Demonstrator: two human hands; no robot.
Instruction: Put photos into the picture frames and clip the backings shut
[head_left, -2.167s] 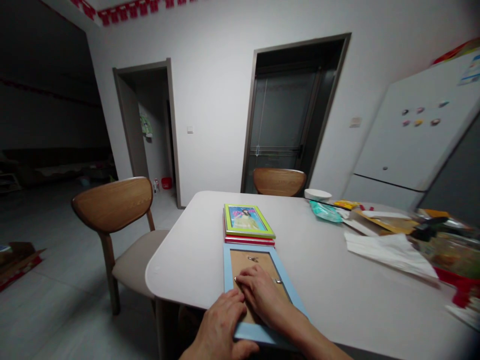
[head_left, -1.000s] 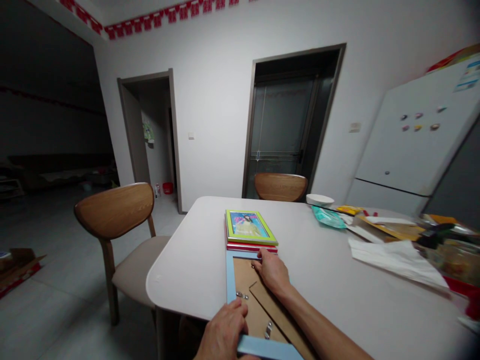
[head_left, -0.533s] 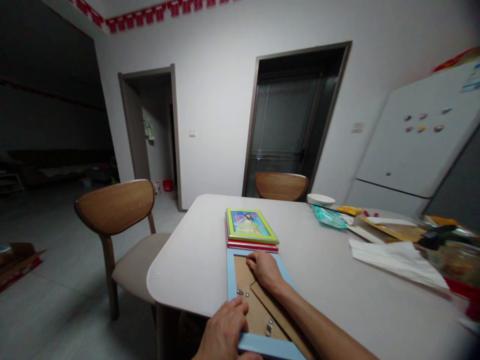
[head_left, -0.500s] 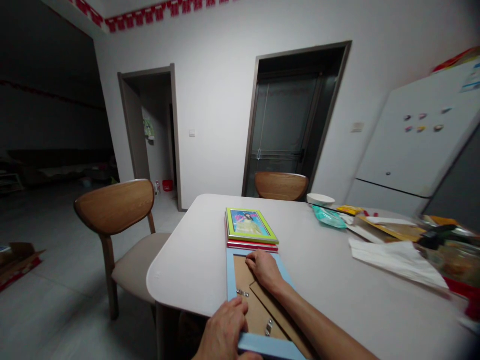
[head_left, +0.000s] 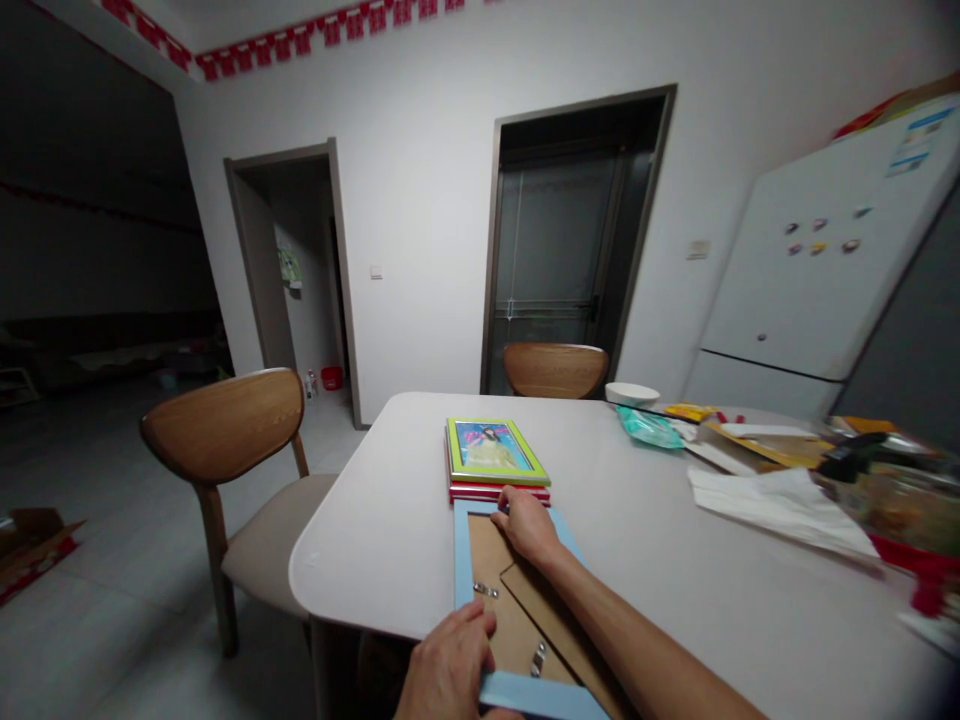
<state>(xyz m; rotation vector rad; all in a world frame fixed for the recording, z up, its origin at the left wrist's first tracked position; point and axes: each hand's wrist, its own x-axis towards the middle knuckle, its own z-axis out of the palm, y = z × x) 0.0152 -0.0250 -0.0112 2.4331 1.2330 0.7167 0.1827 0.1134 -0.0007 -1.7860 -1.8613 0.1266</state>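
Observation:
A light-blue picture frame [head_left: 463, 560] lies face down on the near part of the table, its brown backing board [head_left: 484, 550] and folded stand leg [head_left: 551, 620] showing. Two metal clips sit on the board, one being the clip [head_left: 538, 658] near the front. My left hand [head_left: 454, 655] is closed around the frame's near left corner. At the far end, my right hand [head_left: 529, 525] has its fingers curled in a pinch over the frame's border, beside a dark gap; its fingertips are partly hidden. Just beyond lies a stack topped by a green picture frame [head_left: 495, 452], with red edges under it.
On the white table [head_left: 375, 560], a white bowl [head_left: 631, 394], a teal packet [head_left: 649, 427] and white paper [head_left: 780, 505] lie to the right among other clutter. Wooden chairs stand at the left [head_left: 225, 425] and far side. A fridge [head_left: 817, 280] is at the right.
My right hand has shifted slightly, its knuckles now higher over the frame's far border. The left hand keeps its grip. The camera view has turned a little.

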